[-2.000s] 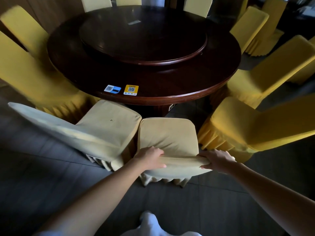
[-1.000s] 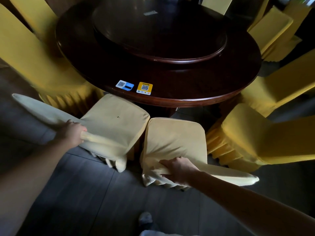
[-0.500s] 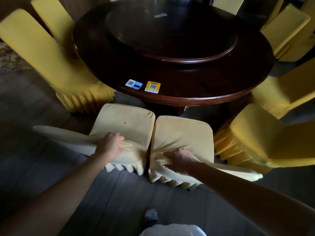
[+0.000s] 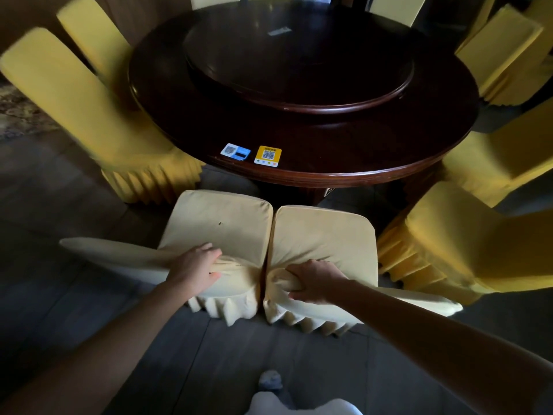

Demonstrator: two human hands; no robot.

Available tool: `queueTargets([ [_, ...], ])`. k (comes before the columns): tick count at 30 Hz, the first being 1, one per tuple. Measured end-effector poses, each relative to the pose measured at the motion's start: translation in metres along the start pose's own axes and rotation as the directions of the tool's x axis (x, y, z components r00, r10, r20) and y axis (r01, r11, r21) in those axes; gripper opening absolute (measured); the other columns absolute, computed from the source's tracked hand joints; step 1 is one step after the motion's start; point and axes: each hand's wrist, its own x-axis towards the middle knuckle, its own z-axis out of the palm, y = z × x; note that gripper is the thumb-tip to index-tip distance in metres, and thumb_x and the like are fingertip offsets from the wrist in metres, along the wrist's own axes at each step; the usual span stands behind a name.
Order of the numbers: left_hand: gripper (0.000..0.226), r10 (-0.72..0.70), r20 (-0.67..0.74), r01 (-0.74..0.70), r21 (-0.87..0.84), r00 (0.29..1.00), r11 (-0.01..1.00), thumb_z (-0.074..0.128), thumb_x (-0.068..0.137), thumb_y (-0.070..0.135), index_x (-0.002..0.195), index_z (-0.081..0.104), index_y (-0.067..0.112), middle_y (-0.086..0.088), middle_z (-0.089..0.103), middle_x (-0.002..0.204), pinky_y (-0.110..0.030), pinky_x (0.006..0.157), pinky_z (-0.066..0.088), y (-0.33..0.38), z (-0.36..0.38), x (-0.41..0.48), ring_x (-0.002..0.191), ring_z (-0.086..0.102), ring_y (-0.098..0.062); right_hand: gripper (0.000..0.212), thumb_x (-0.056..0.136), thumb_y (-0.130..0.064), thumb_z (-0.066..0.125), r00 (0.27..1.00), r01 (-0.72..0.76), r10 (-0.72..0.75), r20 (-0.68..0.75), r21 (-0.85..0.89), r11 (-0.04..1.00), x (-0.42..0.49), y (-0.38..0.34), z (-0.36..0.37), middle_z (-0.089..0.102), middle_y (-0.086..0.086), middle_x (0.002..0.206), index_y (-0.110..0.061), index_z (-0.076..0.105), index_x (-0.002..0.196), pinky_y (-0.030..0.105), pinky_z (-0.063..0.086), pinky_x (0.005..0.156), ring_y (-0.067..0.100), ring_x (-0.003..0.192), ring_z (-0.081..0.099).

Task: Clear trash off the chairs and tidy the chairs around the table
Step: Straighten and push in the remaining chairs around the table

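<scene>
Nearest the camera, a shoe toe [image 4: 270,379] and pale trouser fabric [image 4: 302,407] stand on a dark grey plank floor [image 4: 191,348] with a matte, lightly streaked surface.

Both bare forearms extend forward over that floor. The left hand [image 4: 194,266] is closed on the top edge of the backrest of the left pale chair [image 4: 223,226], the fingers curled over bunched cream fabric. The right hand [image 4: 314,281] is clenched on the backrest edge of the right pale chair [image 4: 324,235], with the cover cloth twisted into a thick fold inside the fist.

Both pale chairs wear soft cream slipcovers with rounded-square padded seats and pleated skirts at the hem. Their seats touch along one straight seam-like line, and their front edges lie just short of the table rim. A small dark speck [image 4: 220,223] lies on the left seat.

To either side stand brighter yellow covered chairs: one on the left [image 4: 89,115] and one on the right [image 4: 466,244], each with the same pleated skirt. A narrow strip of bare floor separates each from the pale pair.

Beyond lies the round table [image 4: 374,163] of dark, glossy, reddish wood with a moulded edge. Two square stickers sit near its near rim, a blue one [image 4: 235,151] and a yellow one [image 4: 268,156], both printed with codes. A raised round turntable [image 4: 299,64] of the same wood occupies the centre, bearing a small pale slip [image 4: 279,31]. More yellow chairs [image 4: 502,55] ring the far side.
</scene>
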Motion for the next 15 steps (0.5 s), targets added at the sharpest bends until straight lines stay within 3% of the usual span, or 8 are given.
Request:
queueTargets([
  [4,0.06,-0.019,0.235,0.016,0.015,0.972,1.0,0.058,0.084,0.049,0.129,0.05,0.011,-0.007,0.052,0.134,-0.033,0.092,0.047,0.017,-0.016,0.013,0.118,0.053,-0.025,0.057,0.081,-0.061,0.059,0.996,-0.05,0.046,0.073,0.046,0.998,-0.001,0.003,-0.003,0.062,0.001,0.125,-0.032,0.05,0.129,0.035,0.044,0.088,0.025,0.116,0.056],
  [6,0.061,-0.017,0.276,0.02,-0.009,0.961,1.0,0.055,0.085,0.054,0.129,0.05,0.011,-0.008,0.055,0.132,-0.034,0.092,0.047,0.032,-0.024,0.016,0.116,0.055,-0.026,0.06,0.082,-0.068,0.051,0.995,-0.071,0.063,0.081,0.103,0.992,-0.006,0.007,-0.004,0.061,0.0,0.128,-0.034,0.049,0.132,0.036,0.044,0.091,0.026,0.118,0.055],
  [10,0.055,0.086,0.159,-0.086,-0.007,0.983,0.996,0.05,0.089,0.054,0.132,0.049,0.019,-0.005,0.057,0.132,-0.035,0.093,0.047,0.077,-0.04,0.014,0.117,0.056,-0.026,0.073,0.076,-0.084,0.031,0.993,-0.114,0.117,0.011,0.345,0.932,-0.028,0.018,-0.008,0.06,-0.002,0.129,-0.036,0.054,0.126,0.041,0.044,0.096,0.024,0.116,0.055],
  [12,0.055,0.219,0.065,-0.214,-0.074,0.974,0.974,0.049,0.093,0.047,0.139,0.042,0.018,-0.005,0.051,0.14,-0.031,0.097,0.039,0.11,-0.049,0.015,0.124,0.05,-0.025,0.057,0.089,-0.064,0.043,0.988,-0.088,0.128,-0.083,0.378,0.921,-0.035,0.034,-0.004,0.052,-0.002,0.14,-0.031,0.048,0.136,0.038,0.039,0.105,0.022,0.127,0.047],
  [15,0.063,0.383,-0.115,-0.397,-0.157,0.917,0.904,0.047,0.095,0.044,0.149,0.025,0.02,0.0,0.03,0.154,-0.032,0.112,0.02,0.168,-0.056,0.022,0.14,0.03,-0.019,0.054,0.096,-0.046,0.047,0.972,-0.056,0.138,-0.192,0.38,0.923,-0.051,0.069,-0.001,0.033,-0.001,0.154,-0.027,0.035,0.145,0.037,0.027,0.113,0.017,0.143,0.025],
])
